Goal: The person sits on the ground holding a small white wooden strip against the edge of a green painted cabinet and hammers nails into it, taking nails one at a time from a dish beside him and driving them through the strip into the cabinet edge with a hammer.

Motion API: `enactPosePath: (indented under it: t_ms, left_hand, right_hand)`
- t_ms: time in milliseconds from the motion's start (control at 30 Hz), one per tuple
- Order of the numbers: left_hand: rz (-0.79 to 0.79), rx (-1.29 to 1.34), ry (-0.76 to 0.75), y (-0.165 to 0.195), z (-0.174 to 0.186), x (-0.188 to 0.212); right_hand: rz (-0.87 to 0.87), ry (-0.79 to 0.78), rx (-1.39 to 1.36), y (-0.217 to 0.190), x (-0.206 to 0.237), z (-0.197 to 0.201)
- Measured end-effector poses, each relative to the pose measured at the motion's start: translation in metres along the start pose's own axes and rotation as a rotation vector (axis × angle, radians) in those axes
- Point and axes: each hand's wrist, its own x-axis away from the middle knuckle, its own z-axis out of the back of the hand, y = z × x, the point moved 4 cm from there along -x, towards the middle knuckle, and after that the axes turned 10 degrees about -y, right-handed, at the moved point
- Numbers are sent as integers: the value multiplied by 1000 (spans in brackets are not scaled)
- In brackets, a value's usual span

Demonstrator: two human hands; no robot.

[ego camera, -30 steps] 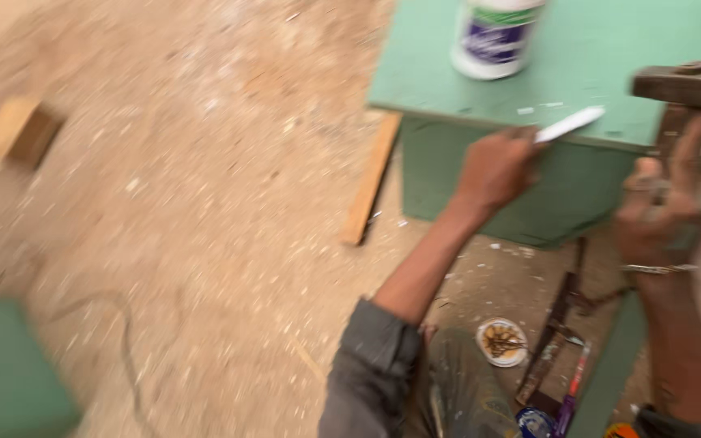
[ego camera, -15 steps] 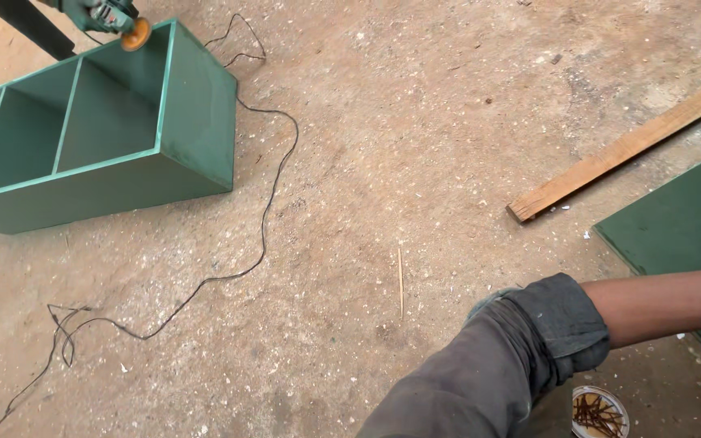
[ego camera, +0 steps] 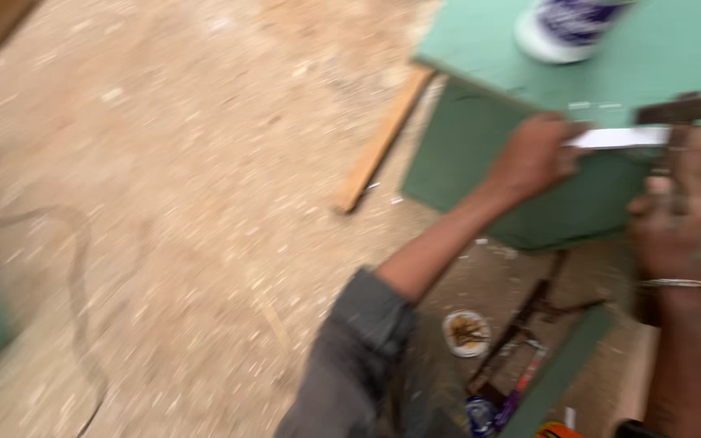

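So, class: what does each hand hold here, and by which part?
The left hand pinches one end of a thin white strip. The right hand grips a hammer by its handle.

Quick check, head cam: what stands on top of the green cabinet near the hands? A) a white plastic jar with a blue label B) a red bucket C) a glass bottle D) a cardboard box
A: a white plastic jar with a blue label stands on the green cabinet, above the left hand, which holds a flat white strip at the cabinet's edge.
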Motion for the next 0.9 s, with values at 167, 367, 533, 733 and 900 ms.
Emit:
enactPosePath:
  t_ms: [167, 367, 533, 733, 900]
  left_hand:
    - [66, 68, -30, 25, 28, 10]
    - [65, 26, -36, 39, 40, 5]
    - [123, 58, -79, 33, 32, 5]
    - [154, 80, -111, 30, 35, 4]
    - [82, 8, -103, 39, 38, 9]
  right_hand:
    - [-77, 102, -95, -10, 16, 13]
    - [62, -10, 167, -30, 6, -4]
    - [114, 8, 141, -28, 10, 3]
    - [-125, 83, -84, -30, 14, 16]
    - [-50, -69, 201, -29, 13, 10]
